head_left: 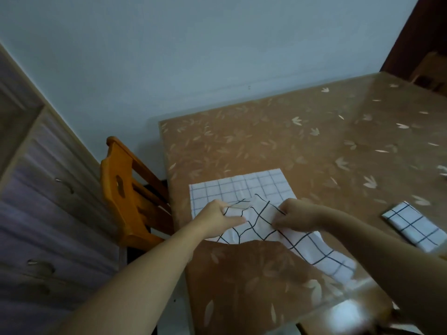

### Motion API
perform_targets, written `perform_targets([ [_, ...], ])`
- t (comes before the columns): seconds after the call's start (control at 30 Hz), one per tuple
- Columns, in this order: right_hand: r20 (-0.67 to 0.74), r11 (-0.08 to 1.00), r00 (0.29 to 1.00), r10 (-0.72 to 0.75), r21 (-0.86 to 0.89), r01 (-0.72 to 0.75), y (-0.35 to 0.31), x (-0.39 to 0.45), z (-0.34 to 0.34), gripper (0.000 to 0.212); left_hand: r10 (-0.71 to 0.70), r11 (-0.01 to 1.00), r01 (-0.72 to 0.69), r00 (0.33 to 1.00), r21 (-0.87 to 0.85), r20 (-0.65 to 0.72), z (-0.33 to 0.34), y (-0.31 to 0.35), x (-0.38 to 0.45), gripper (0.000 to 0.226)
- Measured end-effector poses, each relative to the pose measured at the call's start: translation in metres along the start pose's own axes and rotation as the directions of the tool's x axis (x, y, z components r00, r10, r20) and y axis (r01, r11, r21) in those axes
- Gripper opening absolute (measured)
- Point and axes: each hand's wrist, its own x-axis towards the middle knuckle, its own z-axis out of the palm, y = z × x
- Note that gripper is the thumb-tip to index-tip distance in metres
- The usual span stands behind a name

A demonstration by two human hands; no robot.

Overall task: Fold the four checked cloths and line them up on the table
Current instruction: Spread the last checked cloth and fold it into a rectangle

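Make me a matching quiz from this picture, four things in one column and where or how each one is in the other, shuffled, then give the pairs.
Things:
1. held cloth
2. flat cloth
3. folded cloth
4. chair

States:
A. spread on the table beyond the hands
B. lies alone toward the table's right edge
C. stands at the table's left side
D. gripped by left hand and right hand

Pairs: 1-D, 2-A, 3-B, 4-C

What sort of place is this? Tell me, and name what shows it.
Probably a room in a home, perhaps a dining corner. A table with a leaf-patterned cover stands against a plain wall, an orange wooden chair is pushed up at its side, and a wooden cabinet with drawers stands on the left.
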Motion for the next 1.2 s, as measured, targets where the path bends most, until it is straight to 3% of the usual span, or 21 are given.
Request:
perform_targets([
  [0.13, 0.035, 1.0, 0.999, -0.019, -0.002, 0.019, -0.006, 0.004, -0.012, 0.026, -0.122, 0.99, 0.109, 0.981, -0.092, -0.149, -0.01, -0.021, -0.003, 0.056],
  [0.27, 0.167, 0.985, 0.979, 0.116, -0.143, -0.092, 0.005, 0.006, -0.005, 0.051, -0.177, 0.971, 0.137, 0.962, -0.195, -0.206, -0.021, -0.045, -0.01, 0.073],
  [0.33, 0.157, 0.978, 0.975, 0.155, -0.166, -0.129, 0.015, 0.01, -0.001, 0.051, -0.178, 0.962, 0.125, 0.961, -0.243, -0.211, -0.022, -0.056, -0.01, 0.089],
  [0.4, 0.047, 0.987, 0.987, 0.151, -0.066, -0.147, 0.024, 0.014, -0.002, 0.033, -0.173, 0.954, 0.11, 0.962, -0.28, -0.21, -0.023, -0.063, -0.01, 0.095],
  [0.5, -0.28, 0.989, 0.952, 0.127, 0.108, -0.1, 0.029, 0.018, -0.007, 0.015, -0.158, 0.927, 0.054, 0.954, -0.372, -0.255, -0.022, -0.055, -0.014, 0.057],
  [0.57, -0.568, 0.993, 0.816, 0.11, 0.03, -0.113, 0.031, 0.019, 0.001, 0.034, -0.154, 0.904, 0.01, 0.94, -0.427, -0.304, -0.022, -0.053, -0.011, 0.038],
  [0.63, -0.671, 0.991, 0.73, 0.125, 0.054, -0.12, 0.036, 0.019, 0.017, 0.062, -0.152, 0.889, -0.016, 0.932, -0.458, -0.328, -0.022, -0.053, -0.007, 0.029],
  [0.7, -0.574, 0.951, 0.777, 0.258, 0.295, -0.097, 0.046, 0.022, 0.034, 0.086, -0.149, 0.893, -0.02, 0.93, -0.449, -0.336, -0.021, -0.055, -0.003, 0.027],
  [0.77, -0.415, 0.826, 0.842, 0.345, 0.56, -0.063, 0.068, 0.034, 0.05, 0.095, -0.158, 0.891, -0.016, 0.926, -0.454, -0.342, -0.02, -0.057, 0.0, 0.029],
  [0.87, -0.269, 0.709, 0.854, 0.446, 0.688, -0.154, 0.107, 0.06, 0.08, 0.103, -0.202, 0.886, 0.023, 0.917, -0.462, -0.343, -0.017, -0.061, 0.004, 0.031],
  [0.93, -0.24, 0.677, 0.842, 0.483, 0.712, -0.185, 0.091, 0.054, 0.08, 0.087, -0.234, 0.871, 0.05, 0.916, -0.489, -0.325, -0.013, -0.063, 0.005, 0.042],
  [1.0, -0.23, 0.699, 0.848, 0.477, 0.684, -0.208, 0.083, 0.051, 0.08, 0.061, -0.252, 0.859, 0.08, 0.925, -0.505, -0.283, -0.008, -0.066, 0.004, 0.046],
  [1.07, -0.286, 0.821, 0.866, 0.411, 0.529, -0.214, 0.078, 0.05, 0.084, 0.049, -0.28, 0.852, 0.126, 0.929, -0.507, -0.24, -0.006, -0.068, -0.002, 0.037],
  [1.13, -0.352, 0.945, 0.888, 0.297, 0.244, -0.219, 0.072, 0.05, 0.091, 0.051, -0.332, 0.818, 0.188, 0.926, -0.543, -0.179, -0.005, -0.076, -0.004, 0.035],
  [1.2, -0.385, 0.966, 0.887, 0.254, 0.058, -0.251, 0.071, 0.054, 0.102, 0.063, -0.373, 0.788, 0.268, 0.924, -0.555, -0.083, -0.005, -0.082, -0.006, 0.041],
])
